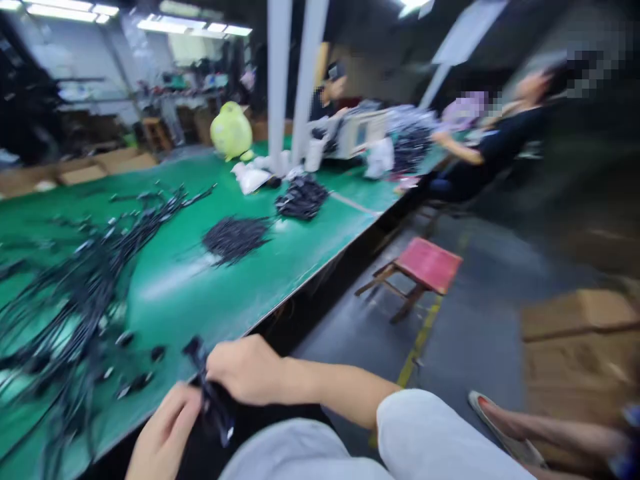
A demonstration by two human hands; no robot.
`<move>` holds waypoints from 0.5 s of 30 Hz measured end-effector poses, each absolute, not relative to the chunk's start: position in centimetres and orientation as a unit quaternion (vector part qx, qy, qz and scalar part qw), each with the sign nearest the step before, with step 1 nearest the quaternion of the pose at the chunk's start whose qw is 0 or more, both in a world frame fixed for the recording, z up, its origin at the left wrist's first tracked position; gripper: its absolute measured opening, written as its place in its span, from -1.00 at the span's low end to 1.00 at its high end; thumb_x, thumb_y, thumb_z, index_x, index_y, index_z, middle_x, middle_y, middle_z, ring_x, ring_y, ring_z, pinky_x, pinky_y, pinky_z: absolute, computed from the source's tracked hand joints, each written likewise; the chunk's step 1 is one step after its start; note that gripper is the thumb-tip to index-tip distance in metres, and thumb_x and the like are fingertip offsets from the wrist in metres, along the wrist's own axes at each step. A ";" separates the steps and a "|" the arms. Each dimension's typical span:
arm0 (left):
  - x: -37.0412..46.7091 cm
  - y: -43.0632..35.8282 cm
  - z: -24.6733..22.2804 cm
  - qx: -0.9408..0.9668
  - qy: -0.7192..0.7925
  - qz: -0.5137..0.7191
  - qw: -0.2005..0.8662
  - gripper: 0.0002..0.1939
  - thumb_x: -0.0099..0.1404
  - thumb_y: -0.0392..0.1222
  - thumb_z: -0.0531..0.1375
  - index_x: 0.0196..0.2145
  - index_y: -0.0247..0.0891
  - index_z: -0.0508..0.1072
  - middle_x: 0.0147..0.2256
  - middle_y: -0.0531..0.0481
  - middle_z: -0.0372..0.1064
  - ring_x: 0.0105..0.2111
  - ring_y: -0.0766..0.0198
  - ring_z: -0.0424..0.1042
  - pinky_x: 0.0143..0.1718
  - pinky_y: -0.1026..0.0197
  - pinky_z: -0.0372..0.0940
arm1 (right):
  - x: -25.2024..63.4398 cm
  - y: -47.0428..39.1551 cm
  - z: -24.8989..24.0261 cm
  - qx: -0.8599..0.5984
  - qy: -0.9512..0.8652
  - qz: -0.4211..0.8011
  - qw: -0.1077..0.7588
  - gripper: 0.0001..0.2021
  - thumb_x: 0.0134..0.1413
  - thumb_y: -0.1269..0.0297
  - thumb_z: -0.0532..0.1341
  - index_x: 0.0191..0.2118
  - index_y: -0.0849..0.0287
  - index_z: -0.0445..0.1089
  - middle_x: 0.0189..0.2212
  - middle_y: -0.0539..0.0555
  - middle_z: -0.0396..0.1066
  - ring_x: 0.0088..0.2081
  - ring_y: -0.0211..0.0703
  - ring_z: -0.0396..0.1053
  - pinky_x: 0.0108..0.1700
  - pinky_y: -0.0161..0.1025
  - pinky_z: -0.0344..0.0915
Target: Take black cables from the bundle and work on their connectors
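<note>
My left hand point(167, 430) and my right hand point(250, 370) are together at the near edge of the green table. Both are closed on a small bundle of black cable point(217, 415), whose loops hang below the fingers. A dark end of it sticks up above my hands. Motion blur hides the finer detail. Left of my hands, a spread of long black cables point(100, 300) with small connector ends lies on the table. Farther back is a flat heap of thin black strips point(235, 239), with a pile of bundled black cables point(303, 197) beyond it.
A yellow-green bag point(231, 131) and white bags point(250, 178) sit by white posts on the green table point(175, 293). Two people work farther along. A red-topped stool point(430, 263) stands right of the table, near cardboard boxes point(580, 347). Someone's leg shows lower right.
</note>
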State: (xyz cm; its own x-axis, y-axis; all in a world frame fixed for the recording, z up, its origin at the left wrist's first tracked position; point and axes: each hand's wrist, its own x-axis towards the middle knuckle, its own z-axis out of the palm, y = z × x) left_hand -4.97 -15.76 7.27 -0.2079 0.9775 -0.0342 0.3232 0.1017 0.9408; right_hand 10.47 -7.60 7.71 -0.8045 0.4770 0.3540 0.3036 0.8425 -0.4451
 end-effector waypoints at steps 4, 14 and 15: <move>-4.7 -17.0 6.1 0.396 0.614 0.484 0.482 -0.62 0.21 0.09 0.24 -0.07 -0.11 0.48 -0.10 -0.06 0.47 0.00 0.04 0.39 0.12 0.04 0.21 | 10.3 -8.0 6.2 -0.221 -0.880 0.317 0.276 -0.75 0.32 0.33 -0.01 -0.35 0.19 0.34 -0.35 0.06 0.42 -0.29 -0.24 0.35 -0.23 -0.33 0.19; -4.0 -12.5 6.3 0.241 0.534 0.625 0.516 -0.71 0.14 -0.11 0.36 -0.20 -0.28 0.51 -0.22 -0.10 0.54 -0.16 0.16 0.48 -0.03 0.15 0.29 | 9.2 -5.9 4.4 -0.284 -0.781 0.521 0.196 -0.68 0.32 0.16 0.00 -0.39 0.19 0.32 -0.50 0.01 0.27 -0.42 -0.24 0.28 -0.32 -0.29 0.21; -4.0 -11.8 6.4 0.225 0.536 0.640 0.503 -0.69 0.09 -0.11 0.40 -0.24 -0.28 0.49 -0.28 -0.07 0.54 -0.23 0.19 0.49 -0.10 0.18 0.31 | 9.3 -5.6 4.6 -0.297 -0.805 0.466 0.215 -0.75 0.29 0.14 0.06 -0.31 0.19 0.34 -0.38 0.06 0.33 -0.31 -0.18 0.33 -0.23 -0.24 0.26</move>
State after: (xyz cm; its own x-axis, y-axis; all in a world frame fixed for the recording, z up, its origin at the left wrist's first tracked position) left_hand -4.05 -11.84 6.44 -0.3933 0.8844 -0.2513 -0.4027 0.0800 0.9118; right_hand 9.31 -5.57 4.56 -0.7318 0.6779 0.0695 0.2773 0.3894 -0.8783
